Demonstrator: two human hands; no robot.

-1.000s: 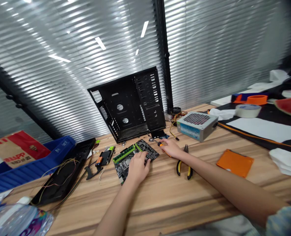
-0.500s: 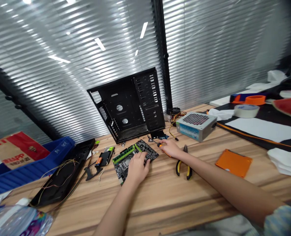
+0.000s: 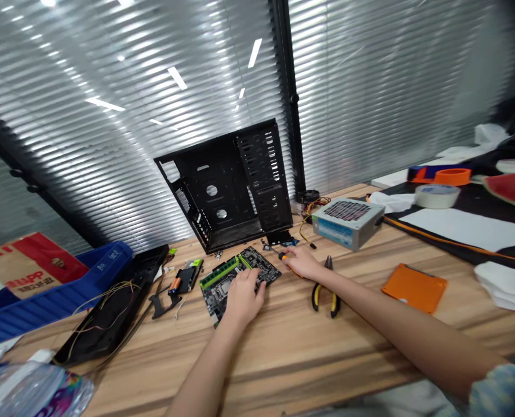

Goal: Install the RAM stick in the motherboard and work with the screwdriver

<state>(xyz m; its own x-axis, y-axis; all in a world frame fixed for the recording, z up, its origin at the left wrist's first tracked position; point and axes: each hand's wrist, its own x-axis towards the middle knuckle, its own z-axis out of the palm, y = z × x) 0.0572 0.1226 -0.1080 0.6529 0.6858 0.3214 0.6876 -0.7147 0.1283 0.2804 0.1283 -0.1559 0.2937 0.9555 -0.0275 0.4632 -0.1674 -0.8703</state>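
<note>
A motherboard (image 3: 222,284) with bright green memory slots lies flat on the wooden table. On top of it rests my left hand (image 3: 244,292), fingers lying over the board and thumb apart. Just right of the board, my right hand (image 3: 299,262) is closed around a screwdriver (image 3: 282,255) with an orange and black handle. Its shaft points left toward small dark parts (image 3: 266,245) on the table; I cannot tell whether the tip touches one. Beside my right forearm lie pliers (image 3: 325,295) with yellow and black handles.
Behind the board stands an open black computer case (image 3: 226,185). A power supply (image 3: 347,221) sits to the right, with an orange square panel (image 3: 414,288) nearer me. On the left are a black panel (image 3: 109,313) with wires, a blue bin (image 3: 105,272) and a plastic bottle (image 3: 35,388).
</note>
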